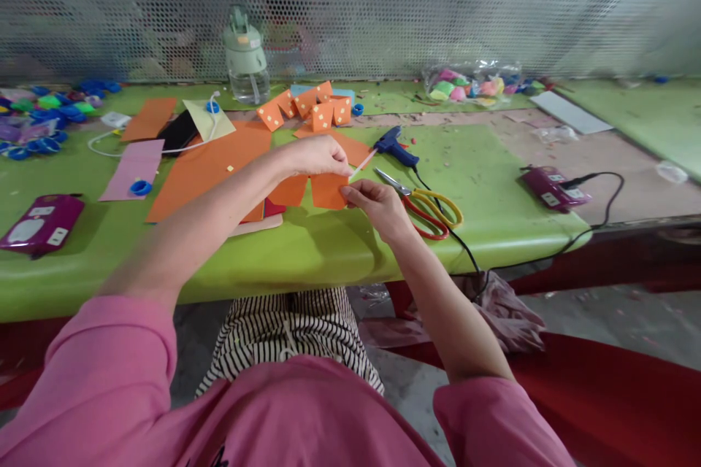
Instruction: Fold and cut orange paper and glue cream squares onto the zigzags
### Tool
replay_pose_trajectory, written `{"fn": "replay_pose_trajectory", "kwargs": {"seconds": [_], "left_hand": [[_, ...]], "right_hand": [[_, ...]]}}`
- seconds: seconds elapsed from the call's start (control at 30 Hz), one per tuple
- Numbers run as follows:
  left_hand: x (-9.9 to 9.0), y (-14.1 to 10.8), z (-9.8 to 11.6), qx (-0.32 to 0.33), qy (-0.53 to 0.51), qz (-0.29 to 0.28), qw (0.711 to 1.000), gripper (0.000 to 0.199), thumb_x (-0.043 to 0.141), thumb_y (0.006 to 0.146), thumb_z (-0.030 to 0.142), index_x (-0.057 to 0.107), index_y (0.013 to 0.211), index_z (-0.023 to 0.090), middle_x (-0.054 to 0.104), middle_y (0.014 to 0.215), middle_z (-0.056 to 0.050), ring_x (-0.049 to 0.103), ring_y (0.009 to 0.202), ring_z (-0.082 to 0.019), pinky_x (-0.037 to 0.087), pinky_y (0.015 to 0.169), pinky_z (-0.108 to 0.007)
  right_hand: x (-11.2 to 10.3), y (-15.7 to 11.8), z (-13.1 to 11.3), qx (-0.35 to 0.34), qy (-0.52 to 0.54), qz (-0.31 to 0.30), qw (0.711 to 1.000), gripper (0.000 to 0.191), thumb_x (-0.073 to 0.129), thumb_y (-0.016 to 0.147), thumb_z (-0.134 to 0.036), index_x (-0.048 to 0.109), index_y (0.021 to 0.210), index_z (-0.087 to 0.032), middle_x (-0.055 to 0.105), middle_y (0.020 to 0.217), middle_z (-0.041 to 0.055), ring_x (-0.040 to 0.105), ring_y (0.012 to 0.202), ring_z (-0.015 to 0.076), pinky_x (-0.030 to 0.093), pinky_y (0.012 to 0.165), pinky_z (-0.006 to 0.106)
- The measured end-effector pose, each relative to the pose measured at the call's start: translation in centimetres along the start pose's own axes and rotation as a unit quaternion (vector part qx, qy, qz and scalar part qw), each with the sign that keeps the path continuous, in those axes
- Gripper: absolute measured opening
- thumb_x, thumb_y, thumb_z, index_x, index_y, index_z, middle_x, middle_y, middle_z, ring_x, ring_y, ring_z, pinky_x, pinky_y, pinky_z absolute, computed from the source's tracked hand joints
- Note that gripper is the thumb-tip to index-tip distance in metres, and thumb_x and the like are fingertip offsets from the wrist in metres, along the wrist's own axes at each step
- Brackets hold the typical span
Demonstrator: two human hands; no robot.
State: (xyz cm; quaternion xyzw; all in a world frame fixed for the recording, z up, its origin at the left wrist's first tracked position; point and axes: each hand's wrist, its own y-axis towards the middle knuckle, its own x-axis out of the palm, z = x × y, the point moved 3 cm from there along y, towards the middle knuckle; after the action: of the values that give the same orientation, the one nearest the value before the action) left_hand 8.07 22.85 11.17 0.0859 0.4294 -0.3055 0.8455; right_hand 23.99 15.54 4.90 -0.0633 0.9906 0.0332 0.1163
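An orange paper piece (pixel 329 192) with a notch at its top is held over the green table. My left hand (pixel 323 157) pinches its upper edge from above. At its right edge, my right hand (pixel 377 203) grips the paper between thumb and finger. Just behind my fingers lies a blue glue gun (pixel 397 147), with a pale stick reaching toward them. Scissors (pixel 432 208) with yellow and red handles rest right of my right hand. Folded orange pieces with pale yellow squares (pixel 323 108) stand behind my left hand.
Large orange sheets (pixel 202 168) lie on the left, beside a pink sheet (pixel 131 169). A water bottle (pixel 246 62) stands at the back. Purple boxes (pixel 44 225) sit at the left and right (pixel 554 188). A black cord (pixel 465 249) runs over the front edge.
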Motion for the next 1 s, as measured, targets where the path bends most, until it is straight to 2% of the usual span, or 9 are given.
{"fn": "replay_pose_trajectory", "kwargs": {"seconds": [0.13, 0.27, 0.33, 0.43, 0.53, 0.63, 0.8, 1.0], "left_hand": [[0.4, -0.2, 0.6, 0.011, -0.016, 0.001, 1.000, 0.018, 0.063, 0.077, 0.037, 0.071, 0.074, 0.022, 0.066, 0.072, 0.001, 0.057, 0.071, -0.016, 0.035, 0.064, -0.029], [0.6, -0.5, 1.5, 0.016, 0.012, 0.012, 1.000, 0.017, 0.059, 0.081, 0.031, 0.066, 0.072, 0.019, 0.057, 0.067, 0.002, 0.049, 0.066, -0.013, 0.031, 0.062, -0.027], [0.5, -0.5, 1.6, 0.004, 0.027, 0.014, 1.000, 0.020, 0.057, 0.083, 0.033, 0.064, 0.071, 0.019, 0.053, 0.064, 0.002, 0.046, 0.063, -0.013, 0.029, 0.060, -0.028], [0.2, -0.5, 1.2, -0.022, 0.010, 0.012, 1.000, 0.029, 0.055, 0.088, 0.042, 0.064, 0.070, 0.020, 0.057, 0.065, 0.000, 0.050, 0.065, -0.015, 0.030, 0.060, -0.029], [0.3, -0.4, 0.7, -0.018, 0.005, -0.018, 1.000, 0.027, 0.065, 0.079, 0.047, 0.067, 0.072, 0.021, 0.064, 0.071, -0.001, 0.056, 0.070, -0.017, 0.033, 0.062, -0.028], [0.8, -0.3, 0.6, 0.008, -0.020, -0.041, 0.999, 0.020, 0.069, 0.071, 0.041, 0.070, 0.076, 0.021, 0.068, 0.075, 0.000, 0.057, 0.073, -0.016, 0.035, 0.064, -0.028], [1.4, -0.3, 0.6, 0.010, -0.051, -0.012, 0.999, 0.015, 0.067, 0.072, 0.035, 0.069, 0.074, 0.020, 0.064, 0.070, 0.003, 0.053, 0.069, -0.013, 0.035, 0.065, -0.027], [1.5, -0.1, -0.2, -0.006, -0.095, -0.035, 0.995, 0.018, 0.068, 0.075, 0.038, 0.071, 0.074, 0.020, 0.067, 0.072, 0.002, 0.057, 0.073, -0.014, 0.037, 0.071, -0.027]], "right_hand": [[0.0, -0.1, -0.1, -0.002, 0.003, -0.001, 1.000, 0.039, 0.076, 0.074, -0.060, 0.065, 0.069, -0.023, 0.059, 0.065, -0.0035, 0.051, 0.064, 0.0130, 0.039, 0.069, 0.032], [0.0, -0.2, -0.1, -0.005, 0.011, 0.007, 1.000, 0.038, 0.075, 0.074, -0.059, 0.065, 0.070, -0.023, 0.059, 0.065, -0.0037, 0.051, 0.064, 0.0129, 0.041, 0.070, 0.032], [0.0, -0.2, -0.1, -0.002, 0.019, 0.013, 1.000, 0.039, 0.076, 0.073, -0.059, 0.065, 0.069, -0.022, 0.059, 0.065, -0.0033, 0.051, 0.064, 0.0128, 0.041, 0.070, 0.032], [0.0, -0.1, 0.1, 0.010, 0.030, 0.012, 0.999, 0.039, 0.078, 0.071, -0.058, 0.066, 0.069, -0.021, 0.059, 0.065, -0.0020, 0.051, 0.064, 0.0131, 0.041, 0.070, 0.033], [0.1, -0.1, 0.3, 0.012, 0.036, 0.005, 0.999, 0.038, 0.079, 0.071, -0.057, 0.066, 0.069, -0.021, 0.059, 0.065, -0.0022, 0.051, 0.064, 0.0127, 0.041, 0.070, 0.033], [0.1, -0.2, 0.2, 0.006, 0.025, 0.006, 1.000, 0.037, 0.077, 0.072, -0.056, 0.067, 0.070, -0.021, 0.060, 0.065, -0.0028, 0.052, 0.064, 0.0122, 0.041, 0.070, 0.033], [-0.3, -0.2, 0.1, -0.003, -0.018, 0.005, 1.000, 0.042, 0.073, 0.076, -0.061, 0.067, 0.071, -0.021, 0.063, 0.065, -0.0016, 0.054, 0.064, 0.0130, 0.040, 0.067, 0.031], [-0.3, -0.2, 0.9, 0.011, -0.066, 0.019, 0.998, 0.047, 0.069, 0.080, -0.064, 0.066, 0.066, -0.020, 0.066, 0.063, 0.0000, 0.047, 0.056, 0.0108, 0.034, 0.058, 0.029]]}}
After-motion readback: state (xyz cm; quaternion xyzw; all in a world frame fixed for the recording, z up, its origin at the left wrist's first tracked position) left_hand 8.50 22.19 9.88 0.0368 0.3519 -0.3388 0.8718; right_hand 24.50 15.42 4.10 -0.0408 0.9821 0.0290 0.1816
